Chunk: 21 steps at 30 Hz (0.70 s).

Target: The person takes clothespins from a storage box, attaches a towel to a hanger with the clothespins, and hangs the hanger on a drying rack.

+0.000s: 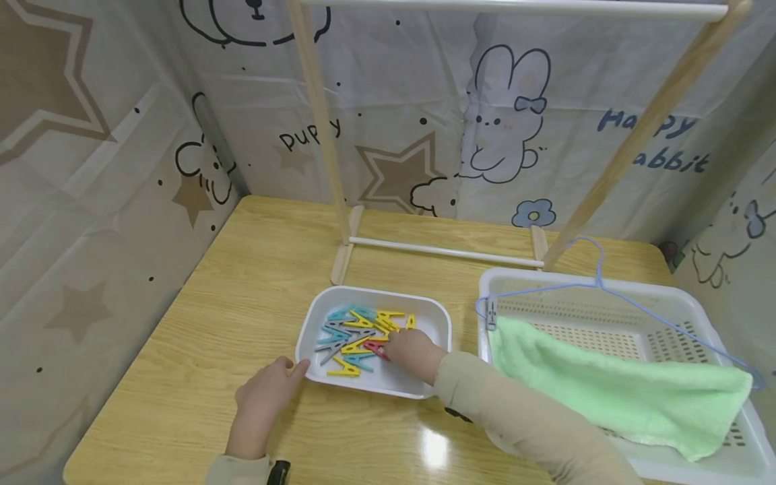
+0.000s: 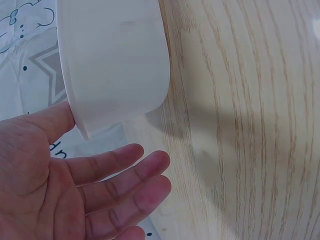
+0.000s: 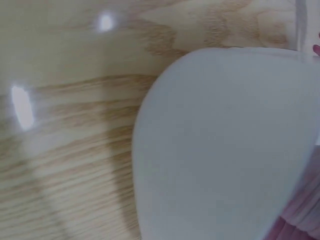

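A white plastic tray (image 1: pixel 434 381) stands on the wooden table, holding several yellow, blue, grey and red clothespins (image 1: pixel 358 323). My right hand (image 1: pixel 413 351) reaches over the near right rim and down among the clothespins. Its fingertips are hidden, so a grip does not show. In the right wrist view the tray's wall (image 3: pixel 220 145) covers most of the picture. My left hand (image 1: pixel 267 394) is at the tray's near left corner. Its thumb touches the rim in the left wrist view, while the other fingers (image 2: pixel 135 197) extend loosely below, apart from the tray.
To the right stands a white basket (image 1: pixel 685 296). A green towel (image 1: pixel 612 377) hangs over it on a blue hanger (image 1: pixel 600 283), with a grey clothespin (image 1: pixel 492 313) at its left end. Behind the tray rises a wooden rack (image 1: pixel 321 114) with white bars.
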{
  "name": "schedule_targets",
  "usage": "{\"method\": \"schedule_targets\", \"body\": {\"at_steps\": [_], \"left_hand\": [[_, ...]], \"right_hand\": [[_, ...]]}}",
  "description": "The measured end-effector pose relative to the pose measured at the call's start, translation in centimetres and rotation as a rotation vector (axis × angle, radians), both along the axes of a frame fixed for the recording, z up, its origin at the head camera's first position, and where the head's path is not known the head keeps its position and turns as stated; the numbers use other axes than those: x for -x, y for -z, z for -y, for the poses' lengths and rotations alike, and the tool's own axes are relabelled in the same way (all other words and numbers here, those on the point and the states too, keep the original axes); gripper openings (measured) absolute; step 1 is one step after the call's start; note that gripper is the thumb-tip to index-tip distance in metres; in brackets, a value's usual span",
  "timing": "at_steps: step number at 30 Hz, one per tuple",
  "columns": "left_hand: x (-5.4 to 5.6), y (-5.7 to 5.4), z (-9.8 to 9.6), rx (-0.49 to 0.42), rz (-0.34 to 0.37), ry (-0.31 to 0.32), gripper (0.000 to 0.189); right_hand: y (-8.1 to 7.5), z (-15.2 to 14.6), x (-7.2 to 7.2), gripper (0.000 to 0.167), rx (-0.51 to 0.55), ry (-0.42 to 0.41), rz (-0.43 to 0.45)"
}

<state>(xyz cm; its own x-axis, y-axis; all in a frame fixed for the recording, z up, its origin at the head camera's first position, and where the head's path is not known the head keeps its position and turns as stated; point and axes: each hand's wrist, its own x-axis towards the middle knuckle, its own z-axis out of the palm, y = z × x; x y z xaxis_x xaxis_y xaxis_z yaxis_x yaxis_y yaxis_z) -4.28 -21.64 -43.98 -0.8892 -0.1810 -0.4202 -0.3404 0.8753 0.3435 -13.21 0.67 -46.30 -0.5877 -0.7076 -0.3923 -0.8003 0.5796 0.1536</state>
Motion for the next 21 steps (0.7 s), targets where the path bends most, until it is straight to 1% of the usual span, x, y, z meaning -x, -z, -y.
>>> {"method": "schedule_targets", "body": {"at_steps": [2, 4, 7, 9, 12, 15, 17, 19, 21], "left_hand": [[0.04, -0.06, -0.02, 0.001, 0.0, 0.0, 0.068], [0.05, -0.09, -0.04, -0.001, 0.004, 0.001, 0.069], [-0.01, -0.13, -0.09, -0.007, 0.006, -0.001, 0.068], [-0.07, -0.12, -0.12, -0.008, 0.004, -0.001, 0.066], [-0.13, -0.12, -0.14, -0.005, 0.003, 0.0, 0.065], [-0.13, -0.09, -0.13, 0.0, 0.002, 0.004, 0.066], [-0.09, -0.05, -0.11, 0.0, 0.004, 0.005, 0.067], [-0.09, -0.02, -0.07, -0.002, 0.004, 0.008, 0.068], [-0.09, 0.0, -0.05, -0.004, 0.004, 0.01, 0.069]], "right_hand": [[-0.07, 0.0, 0.12, 0.011, -0.03, 0.013, 0.004], [-0.11, -0.03, 0.24, 0.01, -0.028, 0.035, 0.0], [-0.15, -0.22, 0.39, 0.006, 0.015, 0.065, 0.009], [-0.1, -0.39, 0.44, 0.003, 0.056, 0.077, 0.034], [0.0, -0.57, 0.41, 0.012, 0.098, 0.113, 0.115], [0.05, -0.54, 0.3, 0.024, 0.089, 0.117, 0.143], [0.04, -0.47, 0.25, 0.03, 0.057, 0.097, 0.118], [0.06, -0.43, 0.21, 0.036, 0.02, 0.058, 0.064], [0.14, -0.44, 0.19, 0.038, -0.011, 0.016, 0.01]]}}
